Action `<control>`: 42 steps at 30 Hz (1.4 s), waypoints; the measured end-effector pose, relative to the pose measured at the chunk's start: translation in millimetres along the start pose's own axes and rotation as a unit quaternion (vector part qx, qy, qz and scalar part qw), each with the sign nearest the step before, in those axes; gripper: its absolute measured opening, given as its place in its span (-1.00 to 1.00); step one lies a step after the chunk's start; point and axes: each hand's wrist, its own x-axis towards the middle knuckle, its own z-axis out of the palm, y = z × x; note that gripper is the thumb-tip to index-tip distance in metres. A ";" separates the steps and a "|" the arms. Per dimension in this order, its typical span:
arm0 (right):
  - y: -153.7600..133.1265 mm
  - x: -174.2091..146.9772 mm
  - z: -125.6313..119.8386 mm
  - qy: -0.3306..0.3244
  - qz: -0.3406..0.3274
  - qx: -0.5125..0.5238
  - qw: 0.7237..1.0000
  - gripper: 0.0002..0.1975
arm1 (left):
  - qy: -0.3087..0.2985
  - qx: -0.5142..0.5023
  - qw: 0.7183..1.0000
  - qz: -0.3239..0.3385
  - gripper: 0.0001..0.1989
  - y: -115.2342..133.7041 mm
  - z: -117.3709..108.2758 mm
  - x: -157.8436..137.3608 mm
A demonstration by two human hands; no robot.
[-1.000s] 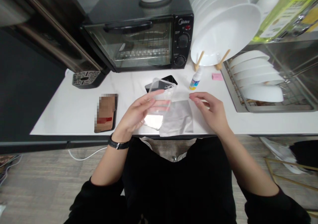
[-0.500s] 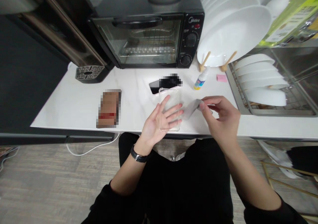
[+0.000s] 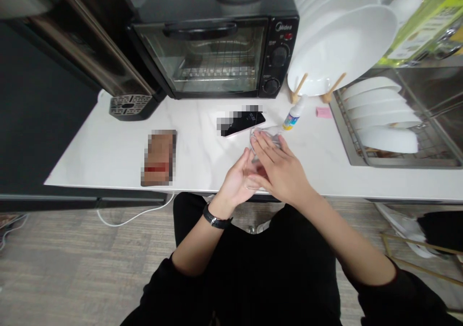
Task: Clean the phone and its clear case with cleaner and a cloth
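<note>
My left hand (image 3: 234,180) is palm up beneath a clear phone case (image 3: 252,135) and supports it. From above, my right hand (image 3: 280,169) lies over the case with its fingers stretched along it. Under those fingers a thin grey cloth (image 3: 276,140) shows in part, pressed to the case. Most of the case and cloth is hidden by the right hand. Just beyond the hands a phone (image 3: 246,123) rests on the counter with its dark screen up. A small white bottle (image 3: 292,117) with a blue and yellow label stands close to the right fingertips.
A black toaster oven (image 3: 217,58) stands at the back, with plates in a rack (image 3: 327,97) beside it. On the right, bowls (image 3: 388,140) sit in a sink basket. A pink slip (image 3: 323,112) and a blurred brown item (image 3: 158,157) lie on the white counter (image 3: 104,157).
My right hand has moved left with the grey cloth and now covers the phone case. My left hand and the case have shifted slightly right.
</note>
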 end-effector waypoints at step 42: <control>-52.7 -47.3 -3.0 -0.032 -0.027 -0.004 0.999 0.06 | -0.034 -0.042 0.997 0.054 -0.44 7.6 -2.0 1.2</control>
